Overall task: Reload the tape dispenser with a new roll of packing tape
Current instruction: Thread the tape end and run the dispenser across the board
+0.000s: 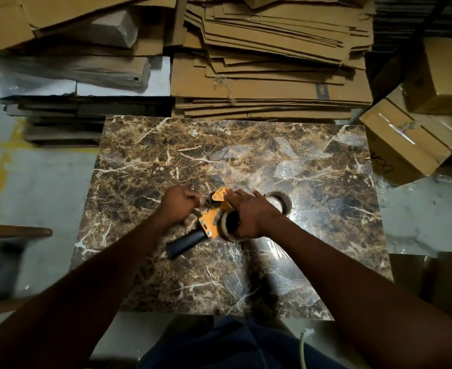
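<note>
1. While the tape dispenser [208,222] lies mid-frame on the tabletop [166,161], the right hand [254,214] presses its roll [225,224], fingers flat, likely steadying it.
2. Left hand [178,206] curls at the dispenser's front; it is blurred, so its grip is unclear.

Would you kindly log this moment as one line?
dispenser: on table; tape roll: on dispenser; right hand: pressing roll; left hand: curled at front, blurred; core: aside

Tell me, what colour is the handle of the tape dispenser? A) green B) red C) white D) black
D: the tape dispenser has a black handle sticking out from its orange body, toward the person.
</note>
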Motion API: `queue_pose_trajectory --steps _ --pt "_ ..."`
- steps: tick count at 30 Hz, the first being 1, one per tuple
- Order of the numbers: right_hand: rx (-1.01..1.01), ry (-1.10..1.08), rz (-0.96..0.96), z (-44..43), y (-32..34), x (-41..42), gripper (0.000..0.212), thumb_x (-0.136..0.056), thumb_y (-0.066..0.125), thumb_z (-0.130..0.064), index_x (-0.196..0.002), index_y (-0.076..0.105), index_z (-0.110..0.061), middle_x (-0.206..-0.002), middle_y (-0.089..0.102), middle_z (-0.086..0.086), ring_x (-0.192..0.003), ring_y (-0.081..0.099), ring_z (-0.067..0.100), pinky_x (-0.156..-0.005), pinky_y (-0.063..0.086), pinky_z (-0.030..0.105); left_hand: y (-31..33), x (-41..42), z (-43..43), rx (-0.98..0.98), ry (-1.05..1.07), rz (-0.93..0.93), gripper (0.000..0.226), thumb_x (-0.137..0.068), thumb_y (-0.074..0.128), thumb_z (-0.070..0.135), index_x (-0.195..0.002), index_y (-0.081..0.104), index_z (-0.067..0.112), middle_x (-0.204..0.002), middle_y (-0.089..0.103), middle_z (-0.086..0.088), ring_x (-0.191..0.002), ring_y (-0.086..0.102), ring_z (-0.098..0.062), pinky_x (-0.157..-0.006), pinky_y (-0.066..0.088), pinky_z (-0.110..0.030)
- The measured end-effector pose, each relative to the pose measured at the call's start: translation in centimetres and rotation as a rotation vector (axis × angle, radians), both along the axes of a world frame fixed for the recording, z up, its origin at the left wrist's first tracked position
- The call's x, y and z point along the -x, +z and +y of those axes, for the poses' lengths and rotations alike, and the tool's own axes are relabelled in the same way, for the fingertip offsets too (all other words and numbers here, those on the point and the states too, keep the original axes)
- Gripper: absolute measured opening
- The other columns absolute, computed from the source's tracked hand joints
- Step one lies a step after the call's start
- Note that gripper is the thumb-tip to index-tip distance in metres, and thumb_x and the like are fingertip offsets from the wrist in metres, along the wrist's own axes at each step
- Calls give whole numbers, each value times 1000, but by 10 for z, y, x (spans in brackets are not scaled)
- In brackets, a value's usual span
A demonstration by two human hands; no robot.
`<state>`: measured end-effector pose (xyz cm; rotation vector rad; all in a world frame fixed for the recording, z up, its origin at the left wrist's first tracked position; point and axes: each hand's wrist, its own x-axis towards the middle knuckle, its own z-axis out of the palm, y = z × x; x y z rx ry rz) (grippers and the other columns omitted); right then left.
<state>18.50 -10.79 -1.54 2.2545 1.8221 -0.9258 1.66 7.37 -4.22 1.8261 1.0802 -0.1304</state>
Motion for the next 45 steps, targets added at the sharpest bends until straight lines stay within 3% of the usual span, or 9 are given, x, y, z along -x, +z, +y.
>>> queue_pose_trajectory --steps 5,8,11,14,16,21,29,34,45 --pt "-29 -75 -7 2 0 23 125 -74 60 -86 -163 14 -12 -173 7 6 -159 12 26 -127 10 53 -12 27 -41 125 189 -12 10 -96 76 18 -104 82 19 -96 81 -5 -56 76 -31 -40 57 -37" --pt "-97 -105 -63 -5 -8 43 124 -76 57 -87 -162 16 -7 -172 12 13 -158 10 30 -126 8 57 -17 35 -64 200 333 -35 9 -95 78 15 -97 81 23 -92 82 -8 -52 75 -30 -37 56 -35" --pt "-144 -122 -97 -10 -16 55 119 -79 60 -81 -161 18 -6 -171 15 15 -159 7 33 -126 5 60 -16 39 -73 278 383 -72 12 -97 75 6 -108 79 5 -90 79 -13 -51 74 -17 -36 55 -34" --pt "-142 -106 -97 -16 -23 55 122 -77 69 -75 -163 14 -7 -172 11 13 -159 5 32 -126 5 60 -21 44 -64 132 216 -94 12 -95 78 11 -106 82 9 -103 81 -12 -74 80 -20 -59 66 -46" --pt "-147 -101 -92 -19 -25 54 123 -76 71 -73 -163 13 -9 -173 10 11 -159 5 31 -126 5 59 -23 45 -49 -123 -53 -68 13 -93 80 16 -104 85 13 -109 81 -5 -91 77 -18 -83 62 -35" --pt "-142 -89 -97 -20 -23 51 123 -76 71 -73 -164 11 -11 -173 10 9 -159 4 30 -126 4 57 -21 39 -11 -561 -536 -7 14 -93 72 27 -101 83 27 -113 74 11 -101 68 -19 -76 50 -30" --pt "-146 -102 -81 -20 -21 51 123 -76 68 -76 -164 11 -12 -173 7 8 -160 1 29 -127 1 55 -26 36 13 -634 -668 -60 15 -92 75 31 -104 83 26 -118 74 6 -114 63 -23 -95 48 -46" --pt "-190 -172 -115 -13 -17 62 117 -80 44 -89 -161 22 -8 -171 16 13 -159 8 31 -126 4 59 -20 31 14 -584 -631 -33 18 -96 75 30 -112 82 26 -132 71 2 -124 58 -23 -103 43 -49" --pt "-190 -234 -204 -2 -15 77 92 -94 48 -70 -156 33 -4 -168 27 17 -158 14 34 -126 6 59 -17 32 16 -694 -781 -18 22 -95 76 32 -117 80 33 -156 57 -5 -144 51 -34 -122 33 -57"
